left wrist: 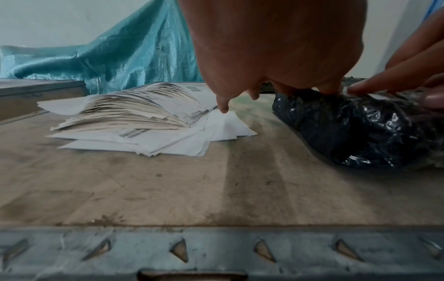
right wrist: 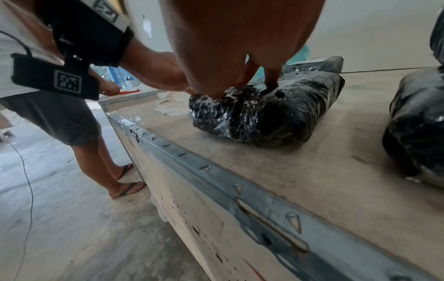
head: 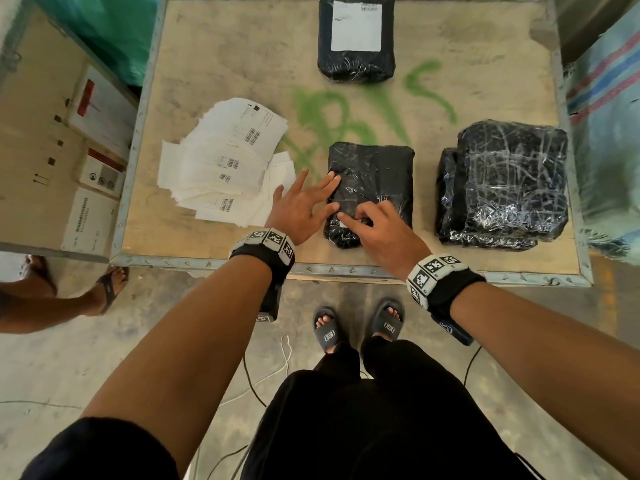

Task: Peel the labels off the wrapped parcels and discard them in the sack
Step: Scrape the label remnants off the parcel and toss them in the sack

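Observation:
A black film-wrapped parcel (head: 377, 174) (left wrist: 360, 131) (right wrist: 271, 114) lies near the front edge of the wooden crate top (head: 207, 240). My left hand (head: 304, 202) (left wrist: 276, 47) has its fingers straight and spread, and presses down on the parcel's left edge. My right hand (head: 372, 225) (right wrist: 240, 38) is on the parcel's near left corner. Its curled fingertips pinch a small white label corner (head: 343, 225). The rest of that label is hidden under the hand. A second parcel (head: 356, 60) at the far edge carries a full white label (head: 356, 26).
A heap of peeled labels (head: 225, 161) (left wrist: 144, 117) lies left of my hands. Stacked wrapped parcels (head: 505, 181) sit to the right. A teal sack (head: 100, 32) hangs at the far left, a striped woven one (head: 609, 133) at the right. Another person (right wrist: 60, 114) stands left.

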`<state>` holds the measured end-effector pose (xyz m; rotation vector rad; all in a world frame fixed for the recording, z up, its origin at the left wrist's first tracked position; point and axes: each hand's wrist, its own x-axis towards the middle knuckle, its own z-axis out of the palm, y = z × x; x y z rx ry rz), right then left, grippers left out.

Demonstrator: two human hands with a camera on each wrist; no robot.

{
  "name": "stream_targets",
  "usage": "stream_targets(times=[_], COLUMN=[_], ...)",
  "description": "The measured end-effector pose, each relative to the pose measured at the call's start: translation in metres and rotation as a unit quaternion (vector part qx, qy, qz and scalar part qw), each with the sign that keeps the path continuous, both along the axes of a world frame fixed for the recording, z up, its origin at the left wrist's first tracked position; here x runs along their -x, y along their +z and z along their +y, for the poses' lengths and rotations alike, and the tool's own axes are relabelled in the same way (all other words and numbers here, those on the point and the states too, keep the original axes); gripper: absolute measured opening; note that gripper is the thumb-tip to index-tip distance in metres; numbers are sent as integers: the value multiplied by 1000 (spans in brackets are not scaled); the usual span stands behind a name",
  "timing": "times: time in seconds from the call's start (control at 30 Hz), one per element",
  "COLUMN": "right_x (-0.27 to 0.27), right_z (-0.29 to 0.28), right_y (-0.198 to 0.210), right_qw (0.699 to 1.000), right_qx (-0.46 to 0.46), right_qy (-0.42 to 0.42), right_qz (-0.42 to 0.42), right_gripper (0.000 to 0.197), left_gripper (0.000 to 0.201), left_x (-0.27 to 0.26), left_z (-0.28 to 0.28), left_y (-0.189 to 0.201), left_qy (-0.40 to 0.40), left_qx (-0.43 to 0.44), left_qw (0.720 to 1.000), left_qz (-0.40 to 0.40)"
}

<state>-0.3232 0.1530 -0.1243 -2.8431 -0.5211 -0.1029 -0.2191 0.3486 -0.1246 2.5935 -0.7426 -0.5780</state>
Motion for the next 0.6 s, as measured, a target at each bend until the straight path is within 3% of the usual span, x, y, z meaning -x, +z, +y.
stream_targets(times=[0.3,0.47,0.53,0.6], right_x=[-3,-5,-7,-6], right_z=[-1,-1,0,4], right_y=[1,-3,-4,-4], right_qw=[1000,996,992,995], right_qx=[-14,-89,-117,-89], right_qy=[17,-13,-34,-45], right_qz=[-12,2,11,12], right_gripper=[45,39,40,48], left_gripper=[51,50,50,49], left_x=[4,6,6,7], left_z=[-6,-8,-8,-8], left_y=[-3,-5,-6,-6], left_qy=[35,50,52,50], left_qx=[-6,9,10,11], left_qw=[999,999,999,998], left_qz=[-8,-9,-12,-20])
